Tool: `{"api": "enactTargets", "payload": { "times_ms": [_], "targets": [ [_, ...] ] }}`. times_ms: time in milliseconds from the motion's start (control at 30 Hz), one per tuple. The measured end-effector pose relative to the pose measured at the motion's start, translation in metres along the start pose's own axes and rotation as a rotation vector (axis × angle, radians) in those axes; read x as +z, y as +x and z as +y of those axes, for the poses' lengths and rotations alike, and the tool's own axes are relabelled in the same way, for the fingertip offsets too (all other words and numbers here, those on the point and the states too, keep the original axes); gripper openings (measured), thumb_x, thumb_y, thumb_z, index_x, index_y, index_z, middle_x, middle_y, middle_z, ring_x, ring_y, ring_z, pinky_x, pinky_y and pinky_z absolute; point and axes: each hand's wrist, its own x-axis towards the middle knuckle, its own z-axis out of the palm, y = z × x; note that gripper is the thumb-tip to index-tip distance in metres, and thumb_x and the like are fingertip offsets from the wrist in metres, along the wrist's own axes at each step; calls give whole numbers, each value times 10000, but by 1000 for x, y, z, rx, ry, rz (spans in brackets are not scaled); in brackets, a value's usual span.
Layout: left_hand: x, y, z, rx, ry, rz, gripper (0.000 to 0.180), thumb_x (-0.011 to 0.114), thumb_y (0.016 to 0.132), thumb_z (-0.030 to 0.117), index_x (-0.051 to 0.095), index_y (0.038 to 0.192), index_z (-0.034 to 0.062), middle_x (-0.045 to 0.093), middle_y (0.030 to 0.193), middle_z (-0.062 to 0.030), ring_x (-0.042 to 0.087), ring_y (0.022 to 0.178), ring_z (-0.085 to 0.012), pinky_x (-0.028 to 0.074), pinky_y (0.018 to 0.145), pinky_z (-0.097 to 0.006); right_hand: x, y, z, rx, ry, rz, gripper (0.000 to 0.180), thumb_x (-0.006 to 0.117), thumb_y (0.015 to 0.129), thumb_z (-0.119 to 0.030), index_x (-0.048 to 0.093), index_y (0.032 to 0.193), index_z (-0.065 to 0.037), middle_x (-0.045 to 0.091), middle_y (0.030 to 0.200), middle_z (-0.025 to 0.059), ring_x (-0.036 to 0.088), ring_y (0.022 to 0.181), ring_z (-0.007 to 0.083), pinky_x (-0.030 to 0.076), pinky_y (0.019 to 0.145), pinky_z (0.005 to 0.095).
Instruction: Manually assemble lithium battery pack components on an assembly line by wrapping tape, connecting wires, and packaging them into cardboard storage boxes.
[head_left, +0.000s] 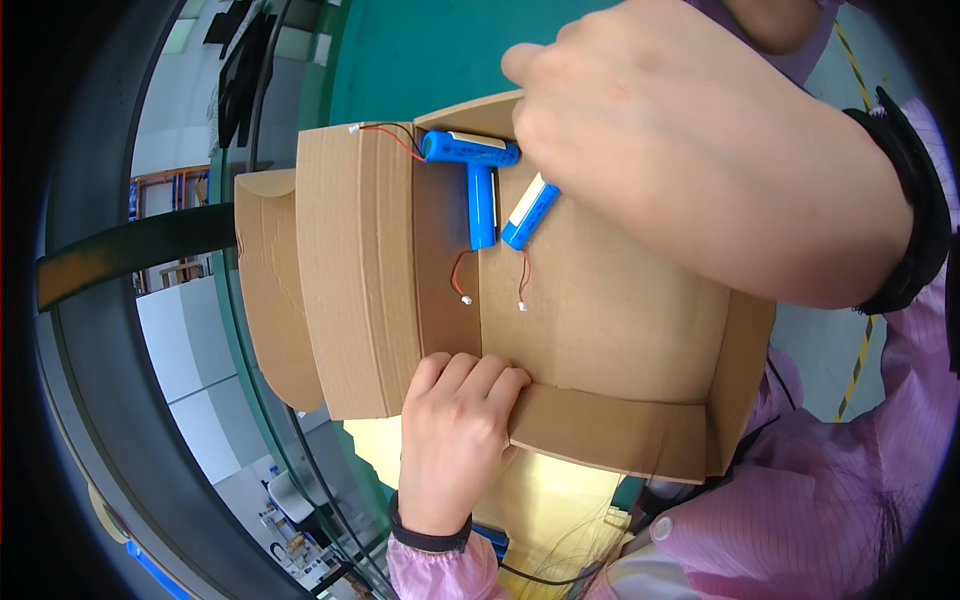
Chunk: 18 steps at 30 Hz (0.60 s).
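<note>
An open brown cardboard box (630,310) lies in front of me with its flap folded out to the left. My left hand (450,430) is closed over the box's near wall, the fingers hooked inside. Three blue cylindrical batteries lie in the far left corner: one crosswise (470,150), one upright in the picture (481,205), one slanted (532,212) and partly hidden by my right hand. Thin red and black leads with small white plugs trail from them. Above the far wall my right hand (575,95) has its fingers curled; whatever they hold is hidden.
Beneath the box's near side is a pale yellow sheet (570,490), with a dark blue object (492,538) beside my left wrist. A green work surface (430,55) extends beyond the box. A grey metal frame (95,400) curves along the left. Striped tape (855,370) marks the floor at right.
</note>
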Motion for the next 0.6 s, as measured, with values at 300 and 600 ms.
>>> {"api": "enactTargets", "payload": {
  "times_ms": [300,600],
  "targets": [
    [2,-3,6,16,-102,36,318,677,659,69,658,976,90,618,904,-18,592,861,-205,450,792,-338,4,0,3,45,-17,-1,177,668,735,-148,620,840,-14,608,738,114,644,758,280,480,665,370],
    [3,5,9,72,-135,22,289,752,626,136,682,906,124,627,859,3,587,809,-216,431,723,-339,3,-2,1,87,-39,-8,163,660,744,-144,618,838,-17,602,730,112,639,756,281,473,665,375]
  ]
}}
